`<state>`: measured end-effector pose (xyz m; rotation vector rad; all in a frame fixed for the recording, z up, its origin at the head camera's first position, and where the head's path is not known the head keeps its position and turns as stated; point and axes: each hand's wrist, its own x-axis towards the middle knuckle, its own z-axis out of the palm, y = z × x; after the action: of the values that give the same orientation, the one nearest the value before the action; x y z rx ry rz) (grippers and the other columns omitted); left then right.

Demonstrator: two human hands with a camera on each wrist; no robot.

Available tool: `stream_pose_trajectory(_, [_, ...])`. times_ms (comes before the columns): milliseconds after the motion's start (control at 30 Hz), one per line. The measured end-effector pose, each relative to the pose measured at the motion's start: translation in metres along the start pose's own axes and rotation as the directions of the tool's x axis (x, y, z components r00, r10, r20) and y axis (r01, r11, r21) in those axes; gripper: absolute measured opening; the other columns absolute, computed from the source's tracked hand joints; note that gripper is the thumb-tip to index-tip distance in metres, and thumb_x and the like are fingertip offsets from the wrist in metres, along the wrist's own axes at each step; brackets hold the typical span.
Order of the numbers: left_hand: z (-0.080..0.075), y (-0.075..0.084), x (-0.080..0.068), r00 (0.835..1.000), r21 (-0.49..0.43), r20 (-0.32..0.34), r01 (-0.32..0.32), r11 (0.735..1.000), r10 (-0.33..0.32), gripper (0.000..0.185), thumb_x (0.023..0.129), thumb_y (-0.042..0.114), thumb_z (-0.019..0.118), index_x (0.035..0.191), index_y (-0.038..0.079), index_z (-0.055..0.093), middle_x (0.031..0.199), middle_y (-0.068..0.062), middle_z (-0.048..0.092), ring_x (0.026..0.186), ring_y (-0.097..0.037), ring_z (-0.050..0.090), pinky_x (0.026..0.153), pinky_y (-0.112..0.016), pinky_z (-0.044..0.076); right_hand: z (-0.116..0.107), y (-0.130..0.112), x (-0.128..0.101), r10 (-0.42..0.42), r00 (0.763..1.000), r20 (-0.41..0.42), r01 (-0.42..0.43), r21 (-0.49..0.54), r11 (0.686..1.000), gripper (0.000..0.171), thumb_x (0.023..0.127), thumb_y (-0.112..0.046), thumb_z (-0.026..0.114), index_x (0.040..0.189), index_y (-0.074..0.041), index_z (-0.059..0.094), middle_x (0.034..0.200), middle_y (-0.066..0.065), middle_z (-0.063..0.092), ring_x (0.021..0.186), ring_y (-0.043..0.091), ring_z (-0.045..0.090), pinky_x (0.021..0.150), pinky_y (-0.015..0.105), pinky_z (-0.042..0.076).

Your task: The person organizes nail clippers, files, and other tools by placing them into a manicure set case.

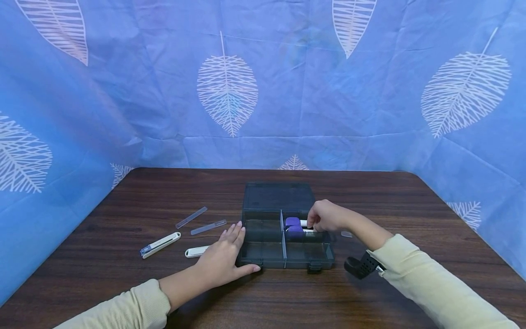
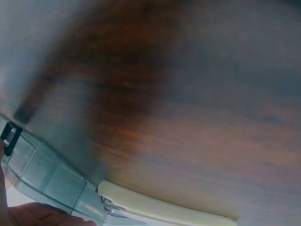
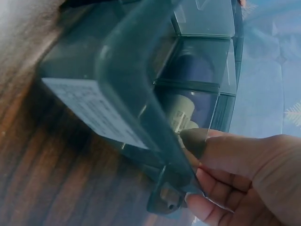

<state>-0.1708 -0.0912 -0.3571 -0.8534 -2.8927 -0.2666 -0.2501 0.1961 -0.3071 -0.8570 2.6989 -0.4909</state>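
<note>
A dark see-through compartment box (image 1: 283,258) lies with its lid raised in the middle of the wooden table (image 1: 123,283). My left hand (image 1: 230,246) rests flat on the table, fingers straight against the box's left wall, thumb along the front. My right hand (image 1: 322,218) reaches into the back right compartment with curled fingers and pinches the end of a white stick (image 1: 304,223) with a purple cap (image 1: 292,222). In the right wrist view the thumb (image 3: 195,139) touches that white stick (image 3: 181,117) behind the box wall (image 3: 117,84). The left wrist view shows the box corner (image 2: 42,174).
Left of the box lie two white flat tools (image 1: 160,244) (image 1: 196,251) and two clear divider strips (image 1: 191,217) (image 1: 208,227). A small clear piece (image 1: 346,234) lies right of the box. A blue leaf-print cloth (image 1: 226,91) walls the table on three sides.
</note>
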Motion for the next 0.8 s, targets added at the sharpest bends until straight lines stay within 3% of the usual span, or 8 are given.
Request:
stream_pose_trajectory(167, [0.0,0.001,0.0,1.0,-0.008,0.006,0.002,1.0,-0.002,0.088,0.081,0.06,0.058,0.134,-0.009,0.042,0.143,-0.025,0.038,0.134,-0.034,0.036,0.105,-0.045,0.038,0.003,0.002,-0.003,-0.024,0.999,-0.036,0.024,0.0,1.0,0.009,0.082,0.002,0.063,0.083,-0.002,0.071,0.077,0.003,0.067,0.068,0.007,0.056,0.062,0.024,0.051])
stream_pose_trajectory(333, [0.0,0.0,0.001,1.0,-0.01,0.005,0.001,1.0,-0.001,0.089,0.081,0.061,0.057,0.134,-0.009,0.042,0.143,-0.025,0.037,0.134,-0.034,0.036,0.105,-0.045,0.038,0.009,0.006,-0.013,-0.088,0.977,-0.193,0.089,0.001,0.996,0.01,0.085,-0.002,0.063,0.09,0.0,0.072,0.082,0.007,0.069,0.068,0.007,0.056,0.06,0.023,0.049])
stream_pose_trajectory(567, [0.001,0.0,0.001,1.0,-0.017,-0.003,0.0,1.0,0.0,0.09,0.081,0.061,0.057,0.134,-0.009,0.042,0.143,-0.025,0.038,0.134,-0.034,0.036,0.105,-0.045,0.038,0.017,0.015,-0.032,-0.039,0.9,-0.435,0.076,0.066,0.995,0.014,0.085,-0.002,0.062,0.096,0.002,0.07,0.087,0.01,0.068,0.063,0.002,0.052,0.055,0.021,0.046])
stream_pose_trajectory(800, [0.001,0.0,0.001,1.0,-0.014,-0.013,0.004,1.0,-0.004,0.09,0.08,0.061,0.058,0.134,-0.009,0.043,0.142,-0.025,0.038,0.134,-0.034,0.037,0.104,-0.045,0.038,0.027,0.028,-0.05,0.045,0.788,-0.614,-0.005,0.066,0.998,0.013,0.084,-0.006,0.066,0.096,-0.002,0.071,0.089,0.008,0.068,0.067,0.008,0.056,0.059,0.022,0.048])
